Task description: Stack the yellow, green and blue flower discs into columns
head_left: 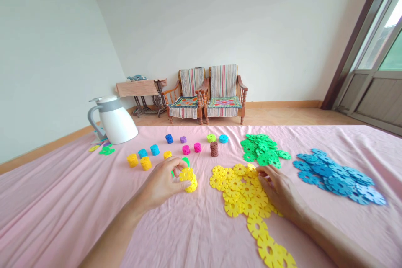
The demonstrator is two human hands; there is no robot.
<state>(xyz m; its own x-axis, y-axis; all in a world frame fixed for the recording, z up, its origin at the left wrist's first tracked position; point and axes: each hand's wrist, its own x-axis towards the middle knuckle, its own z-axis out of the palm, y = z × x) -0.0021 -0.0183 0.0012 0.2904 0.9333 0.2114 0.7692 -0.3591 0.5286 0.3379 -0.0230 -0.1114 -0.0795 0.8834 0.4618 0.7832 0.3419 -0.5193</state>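
Between the thumb and fingers of my left hand (166,181) is a yellow notched disc (186,173), a snowflake-type building piece. It sits at the top of a short stack of yellow discs (192,186); whether the stack rests on the cloth I cannot tell. My right hand (281,188) is at the upper right of a loose yellow disc pile (243,190). Its fingertips pinch at a yellow disc (252,168) on the pile's edge. Green pieces (186,161) show partly behind my left hand.
Green (260,149) and blue disc piles (337,177) lie beyond and right of my right hand. Small stacks, including a brown stack (214,149) and a yellow stack (145,163), stand across the pink cloth (176,230). A white jug (117,121) stands at the far left.
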